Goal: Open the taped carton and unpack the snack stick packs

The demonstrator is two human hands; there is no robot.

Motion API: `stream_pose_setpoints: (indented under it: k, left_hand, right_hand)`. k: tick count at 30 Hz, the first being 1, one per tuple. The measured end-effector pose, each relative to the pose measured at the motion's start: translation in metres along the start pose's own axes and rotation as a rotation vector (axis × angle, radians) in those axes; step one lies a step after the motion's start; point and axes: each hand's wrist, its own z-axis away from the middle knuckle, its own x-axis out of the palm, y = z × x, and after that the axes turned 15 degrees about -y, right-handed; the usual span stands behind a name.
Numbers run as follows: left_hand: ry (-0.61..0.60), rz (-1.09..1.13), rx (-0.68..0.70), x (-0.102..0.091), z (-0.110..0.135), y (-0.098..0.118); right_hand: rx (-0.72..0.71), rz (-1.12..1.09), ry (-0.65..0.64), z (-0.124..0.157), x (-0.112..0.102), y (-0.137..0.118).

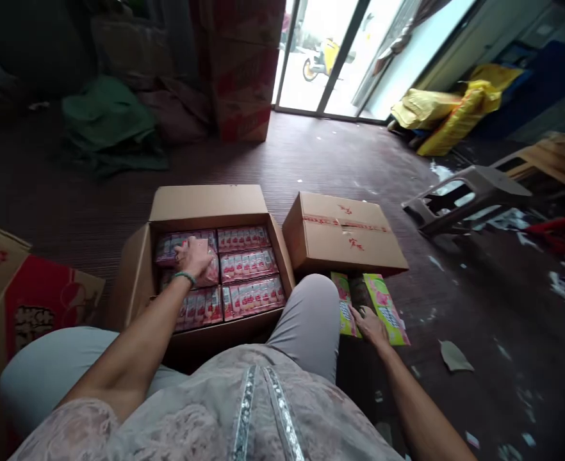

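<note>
An open cardboard carton (205, 203) stands before my knees, filled with rows of pink-and-red wrapped packs (248, 264). Inside it, on the left side, my left hand (193, 257) has its fingers curled over a pink pack (209, 275); its palm hides part of that pack. Low on the right, my right hand (369, 325) reaches down to a flat green-and-pink packet (344, 301), its fingers closed at the packet's right edge. A second flat green-and-pink packet (386, 307) lies just right of that hand.
A taped cardboard box (350, 234) stands right of the open carton. Another carton with a red side (47, 301) is at my left. Stacked boxes (244, 70) rise near the glass doors. A grey stool (469, 192) and yellow sacks (460, 115) are at right.
</note>
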Motion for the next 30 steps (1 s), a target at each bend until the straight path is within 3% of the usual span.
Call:
stream_pose_setpoints:
  k: [2,4,8,13,15,17,19,22,26,30]
  left_hand:
    - [0.054,0.051,0.014,-0.007,0.012,-0.018]
    - [0.138,0.102,0.047,-0.011,0.027,-0.040]
    - [0.268,0.182,0.275,-0.005,0.056,-0.083]
    - [0.364,0.387,0.529,0.007,0.082,-0.109]
    - [0.335,0.475,0.606,0.014,0.087,-0.110]
    - [0.219,0.514,0.694,0.027,0.084,-0.110]
    - [0.044,0.456,0.745,0.045,0.075,-0.111]
    - [-0.135,0.294,0.720,0.073,0.055,-0.117]
    - [-0.110,0.256,0.747,0.096,0.042,-0.122]
    - [-0.053,0.197,0.743,0.103,0.041,-0.124]
  right_hand:
    - [0.075,-0.103,0.052,0.003,-0.007,-0.007]
    - [0.063,-0.193,0.138,0.007,-0.018,-0.022]
    - [-0.242,-0.219,0.258,0.017,-0.040,-0.085]
    - [-0.738,-0.116,0.122,0.045,-0.049,-0.201]
    - [-0.820,-0.070,0.116,0.058,-0.047,-0.238]
    - [-0.810,-0.057,0.126,0.068,-0.046,-0.265]
    - [-0.809,0.012,0.113,0.072,-0.044,-0.283]
    - [-0.923,0.324,0.014,0.076,-0.037,-0.305]
    - [-1.077,0.709,-0.119,0.091,-0.010,-0.340]
    - [-1.163,0.815,-0.127,0.115,0.018,-0.376]
